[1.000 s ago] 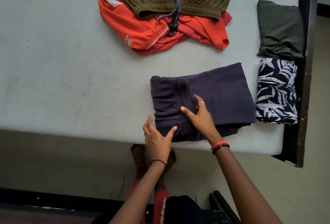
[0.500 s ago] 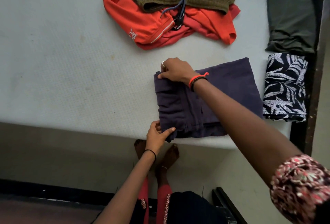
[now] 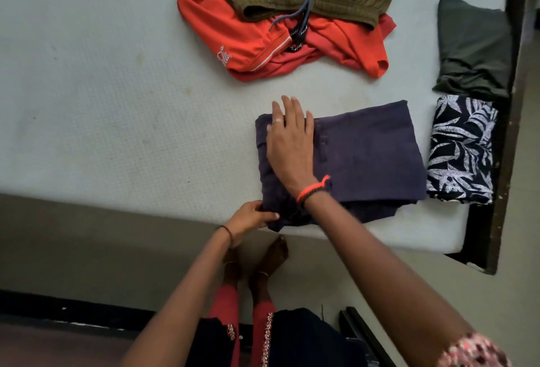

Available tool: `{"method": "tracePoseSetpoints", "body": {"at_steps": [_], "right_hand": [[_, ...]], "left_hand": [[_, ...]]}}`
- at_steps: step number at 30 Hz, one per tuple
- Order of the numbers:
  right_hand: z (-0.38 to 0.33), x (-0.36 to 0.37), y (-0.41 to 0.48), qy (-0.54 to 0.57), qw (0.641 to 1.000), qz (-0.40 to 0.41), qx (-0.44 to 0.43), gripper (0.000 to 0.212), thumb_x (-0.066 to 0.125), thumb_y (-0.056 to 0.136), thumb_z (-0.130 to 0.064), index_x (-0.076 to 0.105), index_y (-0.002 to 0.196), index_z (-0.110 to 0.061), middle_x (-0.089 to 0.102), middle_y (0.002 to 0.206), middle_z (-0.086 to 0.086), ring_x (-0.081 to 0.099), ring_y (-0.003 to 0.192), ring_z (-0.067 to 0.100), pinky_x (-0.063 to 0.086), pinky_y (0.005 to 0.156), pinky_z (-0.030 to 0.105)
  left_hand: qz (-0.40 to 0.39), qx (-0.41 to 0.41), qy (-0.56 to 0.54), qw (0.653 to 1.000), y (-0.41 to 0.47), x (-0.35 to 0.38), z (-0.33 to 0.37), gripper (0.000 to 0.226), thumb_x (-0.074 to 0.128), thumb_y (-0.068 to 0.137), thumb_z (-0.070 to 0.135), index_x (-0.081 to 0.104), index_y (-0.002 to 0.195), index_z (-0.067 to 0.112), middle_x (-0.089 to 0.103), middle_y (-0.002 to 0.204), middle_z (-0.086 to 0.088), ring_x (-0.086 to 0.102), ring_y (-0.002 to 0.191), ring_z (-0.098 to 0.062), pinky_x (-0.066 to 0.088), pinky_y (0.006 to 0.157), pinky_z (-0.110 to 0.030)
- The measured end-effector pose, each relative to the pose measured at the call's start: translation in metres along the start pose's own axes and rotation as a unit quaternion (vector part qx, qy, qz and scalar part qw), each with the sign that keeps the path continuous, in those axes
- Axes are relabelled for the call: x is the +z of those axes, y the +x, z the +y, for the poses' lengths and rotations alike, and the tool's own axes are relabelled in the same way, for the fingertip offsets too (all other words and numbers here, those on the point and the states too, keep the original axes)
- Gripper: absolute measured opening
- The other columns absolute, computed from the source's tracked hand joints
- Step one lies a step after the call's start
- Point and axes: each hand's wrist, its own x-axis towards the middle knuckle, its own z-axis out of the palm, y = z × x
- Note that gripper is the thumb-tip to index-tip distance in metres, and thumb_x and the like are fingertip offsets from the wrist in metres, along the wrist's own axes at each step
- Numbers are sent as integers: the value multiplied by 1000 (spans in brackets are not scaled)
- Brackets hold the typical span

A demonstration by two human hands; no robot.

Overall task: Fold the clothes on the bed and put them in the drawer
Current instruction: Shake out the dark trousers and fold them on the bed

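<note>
Pale mattress (image 3: pixel 117 103) fills the upper half of the frame, dark bed frame (image 3: pixel 517 103) down the right edge. The folded purple garment (image 3: pixel 365 156) sits right of center, near the mattress's lower edge. Half a second back the right hand (image 3: pixel 289 144) was curled on its upper left corner; now it lies flat, fingers spread, pressing the left part. The left hand (image 3: pixel 251 217) still pinches the lower left corner. The folded leaf-print piece (image 3: pixel 461 150) lies just right, with the orange shirt (image 3: pixel 248 42) up top.
</note>
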Motion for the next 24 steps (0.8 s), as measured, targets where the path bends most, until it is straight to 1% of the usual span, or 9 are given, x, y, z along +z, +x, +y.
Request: {"method": "tracePoseSetpoints", "body": {"at_steps": [2,4,5,7,9,12,16,20,24], "right_hand": [[-17,-11,-38,11,1000,-13,22,59,44,90,-25,35,143,-1,32,151,18,27,142,30,24,114,51],[-30,-12,-75,20,997,-58,44,74,50,89,-33,21,147,3,18,155,21,14,146,31,17,116,52],[-34,-9,-89,19,995,-85,56,83,54,88,-38,15,148,4,13,156,23,9,146,32,14,117,53],[-40,2,-104,4,986,-139,88,100,62,81,-47,10,148,5,8,155,26,5,146,35,11,117,55],[-42,11,-103,-12,975,-175,139,110,70,71,-48,12,148,5,9,153,31,8,145,39,11,115,58],[-37,15,-88,-32,961,-184,203,110,71,68,-43,12,149,2,10,151,36,10,143,44,10,113,63],[-29,17,-74,-15,942,-209,261,109,68,73,-45,4,150,-2,7,151,36,8,143,45,7,110,68],[-26,13,-74,22,940,-215,262,94,57,83,-24,-6,149,-4,-1,152,35,1,144,45,4,109,68],[-22,0,-79,118,936,-232,236,99,54,82,-14,-23,146,-8,-21,151,29,-19,142,40,-6,110,66]], "left_hand": [[-50,-7,-109,993,-5,-21,16,15,50,93,7,64,98,9,69,93,-5,63,90,-16,47,83,-26],[-9,22,-204,979,-2,-42,38,25,40,97,17,61,107,7,67,100,-4,64,88,-12,49,80,-23],[13,41,-223,974,3,-51,50,32,39,98,23,57,117,5,65,109,-5,64,96,-14,50,85,-24],[28,70,-187,980,15,-58,78,46,45,96,40,52,128,8,61,119,-3,59,109,-16,46,97,-29],[31,77,-94,992,27,-51,101,49,54,89,49,56,122,12,62,115,-3,60,108,-16,47,95,-28],[97,83,-19,992,45,-35,116,38,68,83,42,63,101,9,66,103,-9,64,100,-21,54,78,-26],[188,84,-2,979,53,-19,116,35,70,82,32,63,97,1,62,91,-10,60,84,-20,49,64,-26],[224,104,35,969,47,-15,119,50,70,78,36,60,110,0,65,106,-13,62,98,-24,53,82,-34],[233,118,60,963,26,-15,122,57,70,78,36,49,119,2,61,116,-11,60,104,-24,53,88,-39]]}}
